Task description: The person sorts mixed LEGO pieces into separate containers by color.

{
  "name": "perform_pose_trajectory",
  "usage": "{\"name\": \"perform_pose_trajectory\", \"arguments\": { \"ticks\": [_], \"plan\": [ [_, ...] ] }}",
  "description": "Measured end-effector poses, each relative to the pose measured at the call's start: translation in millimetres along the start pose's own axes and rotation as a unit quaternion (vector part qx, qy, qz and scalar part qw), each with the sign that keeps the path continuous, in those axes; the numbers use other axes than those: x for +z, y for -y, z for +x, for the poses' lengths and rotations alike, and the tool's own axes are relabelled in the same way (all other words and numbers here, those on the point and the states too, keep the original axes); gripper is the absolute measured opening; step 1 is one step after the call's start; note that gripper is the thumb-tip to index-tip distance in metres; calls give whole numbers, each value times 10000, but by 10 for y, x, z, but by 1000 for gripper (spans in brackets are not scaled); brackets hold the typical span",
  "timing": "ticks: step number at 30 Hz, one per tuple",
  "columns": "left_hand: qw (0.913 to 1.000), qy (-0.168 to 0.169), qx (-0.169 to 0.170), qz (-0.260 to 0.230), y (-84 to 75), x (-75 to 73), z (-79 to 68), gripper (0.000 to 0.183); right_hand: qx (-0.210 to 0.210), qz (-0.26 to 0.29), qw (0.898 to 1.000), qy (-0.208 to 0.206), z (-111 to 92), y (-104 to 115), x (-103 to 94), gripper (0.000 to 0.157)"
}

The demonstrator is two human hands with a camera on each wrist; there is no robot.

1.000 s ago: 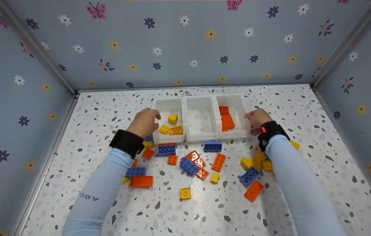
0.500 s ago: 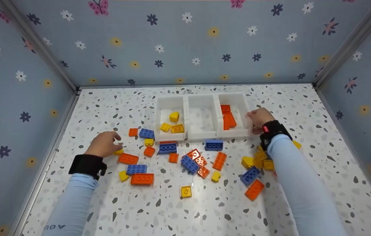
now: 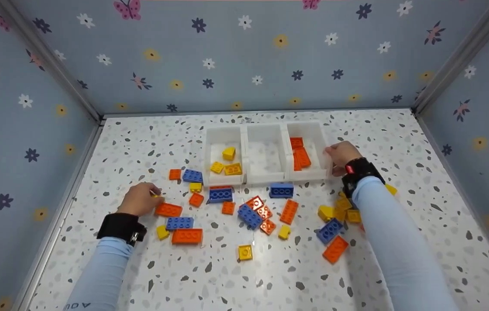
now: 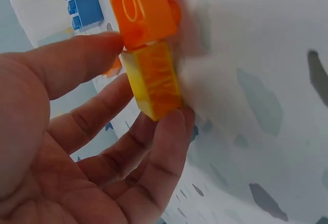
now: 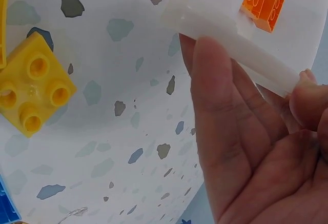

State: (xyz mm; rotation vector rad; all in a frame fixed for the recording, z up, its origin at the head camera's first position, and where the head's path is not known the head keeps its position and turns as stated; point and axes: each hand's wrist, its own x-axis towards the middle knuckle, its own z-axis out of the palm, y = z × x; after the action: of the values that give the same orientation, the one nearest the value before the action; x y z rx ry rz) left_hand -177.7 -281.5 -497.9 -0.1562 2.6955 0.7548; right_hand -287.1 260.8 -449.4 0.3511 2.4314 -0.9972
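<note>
At the left of the table, my left hand point(image 3: 140, 198) pinches a small yellow brick point(image 4: 152, 80) between thumb and fingertips, low at the tabletop. An orange brick point(image 4: 138, 8) lies right against it, seen from above as a long orange block point(image 3: 169, 210). My right hand point(image 3: 343, 156) holds the right wall of a white three-compartment tray point(image 3: 264, 178), its fingers at the rim point(image 5: 241, 49). Several yellow bricks point(image 3: 233, 169) lie in the tray's left compartment, several orange ones point(image 3: 301, 157) in the right one. The middle compartment point(image 3: 264, 151) holds none.
Loose bricks lie in front of the tray: a blue brick point(image 3: 250, 216) on orange ones in the middle, a yellow brick point(image 3: 245, 252) nearer, and a yellow pile point(image 3: 342, 208) beside the right forearm. Patterned panels point(image 3: 244, 56) enclose the back and sides.
My left hand has moved from the tray's left side toward the front left, then down onto the yellow brick, and its fingers have closed. The right hand stays at the tray wall.
</note>
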Motion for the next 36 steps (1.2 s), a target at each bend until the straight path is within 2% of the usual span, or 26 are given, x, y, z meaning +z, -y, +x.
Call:
{"name": "perform_pose_trajectory", "arguments": {
  "ticks": [6,10,13,17,20,23,26,29,32,36],
  "plan": [
    [9998,-118,133,83,-68,5,113,29,44,12,10000,-78,15,-24,-31,52],
    [9988,-396,291,35,-271,-59,138,32,-22,-71,9999,-100,26,-39,-49,51],
    [9964,-663,518,-119,-568,-126,179,34,-3,-126,9999,-114,32,-54,-71,51],
    [9895,-971,1050,-186,-1104,-166,296,34,144,-48,9998,-108,41,-79,-98,52],
    [9857,-961,1381,-49,-1512,-149,452,33,207,17,9997,-90,45,-86,-103,52],
    [9850,-808,1520,135,-1843,-100,672,29,217,62,9997,-92,48,-82,-94,52],
    [9864,-721,1447,298,-2070,-27,908,25,251,107,9995,-127,51,-73,-74,52],
    [9879,-748,1281,451,-2198,57,1094,21,309,87,9993,-170,49,-52,-46,52],
    [9888,-789,1092,634,-2250,142,1222,33,370,63,9991,-192,45,-19,-14,51],
    [9902,-881,731,805,-2253,212,1319,55,327,56,9993,-178,35,29,16,51]
  ]
}}
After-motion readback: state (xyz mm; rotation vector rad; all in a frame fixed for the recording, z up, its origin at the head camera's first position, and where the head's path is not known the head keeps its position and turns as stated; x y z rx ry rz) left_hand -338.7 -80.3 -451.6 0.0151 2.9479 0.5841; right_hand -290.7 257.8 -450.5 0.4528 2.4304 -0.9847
